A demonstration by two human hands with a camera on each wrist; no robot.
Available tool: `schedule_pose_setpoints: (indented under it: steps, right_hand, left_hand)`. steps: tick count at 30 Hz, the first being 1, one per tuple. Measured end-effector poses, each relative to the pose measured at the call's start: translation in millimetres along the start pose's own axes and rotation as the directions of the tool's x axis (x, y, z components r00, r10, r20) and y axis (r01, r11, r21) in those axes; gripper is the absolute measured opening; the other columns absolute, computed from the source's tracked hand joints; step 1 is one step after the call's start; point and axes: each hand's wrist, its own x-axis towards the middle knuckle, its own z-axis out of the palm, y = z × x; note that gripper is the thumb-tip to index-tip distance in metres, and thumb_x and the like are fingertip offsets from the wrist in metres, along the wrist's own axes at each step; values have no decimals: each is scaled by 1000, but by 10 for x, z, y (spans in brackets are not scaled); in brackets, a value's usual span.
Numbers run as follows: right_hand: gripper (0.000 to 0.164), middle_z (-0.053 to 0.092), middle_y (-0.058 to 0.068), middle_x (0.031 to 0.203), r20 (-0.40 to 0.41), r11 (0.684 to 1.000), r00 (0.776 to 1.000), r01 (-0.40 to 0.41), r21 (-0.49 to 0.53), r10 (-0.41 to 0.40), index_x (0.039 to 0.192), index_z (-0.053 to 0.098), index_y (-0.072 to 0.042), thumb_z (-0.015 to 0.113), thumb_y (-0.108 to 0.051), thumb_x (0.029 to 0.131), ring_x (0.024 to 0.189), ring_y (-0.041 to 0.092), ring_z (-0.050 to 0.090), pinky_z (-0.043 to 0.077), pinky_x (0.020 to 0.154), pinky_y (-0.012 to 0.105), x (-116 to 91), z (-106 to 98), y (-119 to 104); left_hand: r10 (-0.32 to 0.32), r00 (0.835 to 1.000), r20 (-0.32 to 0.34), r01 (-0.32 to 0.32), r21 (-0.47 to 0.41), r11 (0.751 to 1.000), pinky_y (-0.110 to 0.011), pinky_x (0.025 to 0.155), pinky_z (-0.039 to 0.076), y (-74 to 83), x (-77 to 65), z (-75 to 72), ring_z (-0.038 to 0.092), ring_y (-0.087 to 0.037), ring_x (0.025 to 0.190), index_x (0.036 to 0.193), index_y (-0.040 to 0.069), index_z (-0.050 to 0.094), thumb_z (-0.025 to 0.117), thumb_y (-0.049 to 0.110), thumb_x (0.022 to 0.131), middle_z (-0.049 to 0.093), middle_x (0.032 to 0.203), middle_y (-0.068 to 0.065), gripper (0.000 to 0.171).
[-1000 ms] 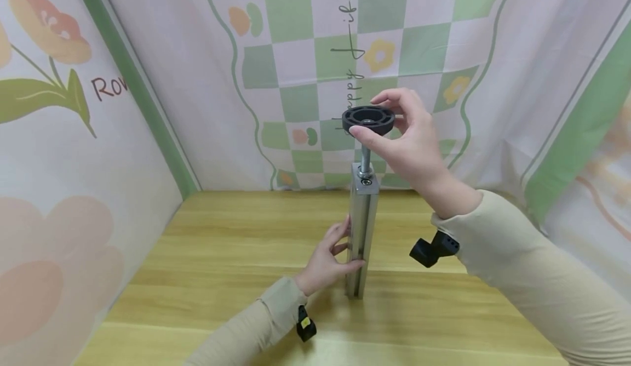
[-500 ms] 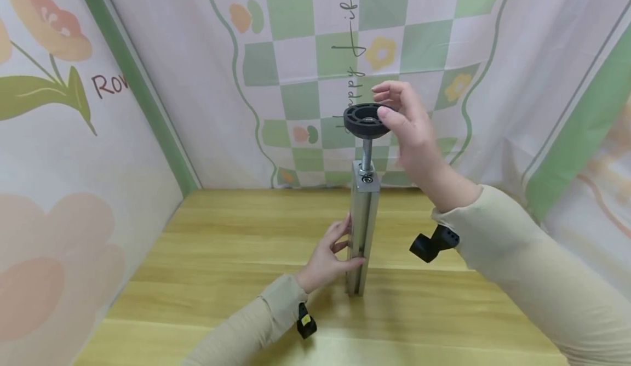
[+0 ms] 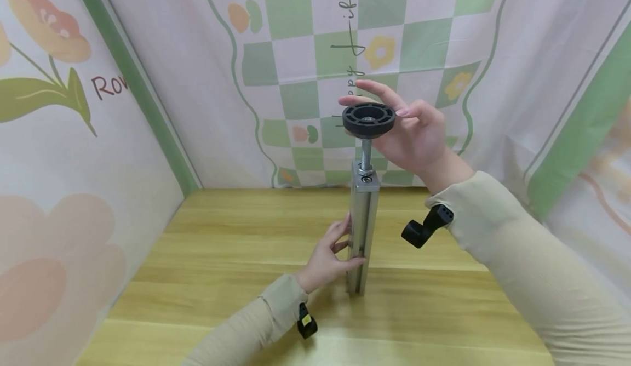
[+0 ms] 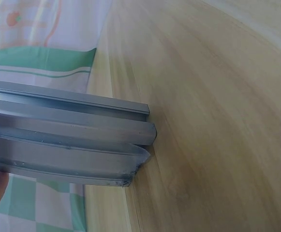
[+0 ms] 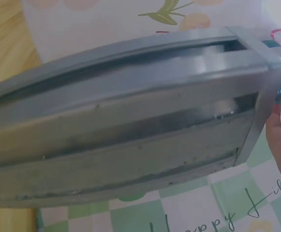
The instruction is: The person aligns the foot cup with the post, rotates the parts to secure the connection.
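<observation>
An upright aluminium profile [image 3: 363, 229] stands on the wooden table. From its end plate [image 3: 366, 181] rises a threaded rod [image 3: 366, 155], topped by a round black levelling foot [image 3: 368, 129]. My left hand [image 3: 322, 262] grips the lower part of the profile, thumb on the near side and fingers behind. Beside the foot, my right hand [image 3: 414, 136] has its fingers stretched out behind the disc, with the thumb tip at the right rim; whether it touches cannot be told. The left wrist view shows the profile's lower end [image 4: 82, 130] on the tabletop.
The wooden table [image 3: 222, 245] reaches back to a hanging cloth [image 3: 291, 64] with green checks and lettering. Flowered cloth [image 3: 54, 163] hangs on the left side, and more cloth [image 3: 581, 136] on the right. Each wrist carries a small black camera mount [image 3: 426, 226].
The right hand has let go of the foot's rim; its thumb moved from the front to the right edge and its fingers straightened behind. The left hand and profile have stayed put.
</observation>
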Motion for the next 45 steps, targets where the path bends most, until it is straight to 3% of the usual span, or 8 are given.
schedule_pose_setpoints:
  steps: [6,12,16,22,30,38,42,45]
  right_hand:
    - [54,50,20,127,85,989,996,-12,150,-1,130,48,-3,46,-9,77,117,30,47,36,106,35,17,3,9]
    - [48,51,18,125,43,997,999,26,69,-29,125,53,-3,49,-12,78,115,28,49,36,104,30,-14,11,41]
    - [43,51,17,128,59,996,996,61,58,-64,123,55,-3,47,-11,81,116,27,48,33,104,30,-40,12,68]
    - [34,49,15,130,37,990,992,125,-71,-123,119,58,-4,47,-10,87,118,27,46,37,103,31,-76,19,75]
    - [25,50,12,120,-151,949,974,121,-290,-170,109,56,-8,58,-1,85,114,24,50,44,100,26,-97,151,36]
    - [37,51,9,109,-327,870,919,33,-492,-220,105,55,-12,49,11,78,99,17,55,51,85,19,-106,291,25]
    - [41,56,5,99,-395,805,875,-10,-593,-280,104,54,-15,56,15,75,89,14,60,53,78,18,-111,346,49]
    - [42,55,3,97,-405,720,841,-28,-693,-358,103,54,-14,64,14,74,87,13,57,51,80,17,-105,383,75]
  left_hand:
    - [-5,1000,1,5,-5,1000,-31,101,46,2,-12,-5,42,-24,122,151,10,17,70,-10,77,38,137,-19,93]
    - [2,1000,1,-2,-9,1000,-33,101,46,-11,-17,-1,42,-24,122,151,10,17,70,-10,77,38,136,-19,93]
    - [15,1000,2,-14,-7,1000,-34,101,46,-22,-22,5,43,-24,122,151,13,17,70,-10,77,38,136,-20,94]
    - [19,1000,3,-19,-4,1000,-30,100,46,-24,-28,9,43,-20,121,152,16,16,70,-10,77,38,136,-18,96]
    - [4,1000,10,-4,-2,1000,-30,100,46,-22,-33,2,42,-21,122,152,15,15,70,-9,77,37,137,-18,96]
    - [-7,1000,5,7,1,1000,-32,101,46,-27,-28,4,42,-25,123,151,13,16,71,-9,77,37,138,-18,95]
    - [-7,1000,5,7,-6,1000,-29,100,46,-28,-25,4,42,-23,122,151,13,16,70,-10,77,37,138,-18,95]
    - [-3,1000,3,3,-10,1000,-28,100,45,-24,-22,4,42,-21,122,152,13,16,70,-10,77,36,138,-19,95]
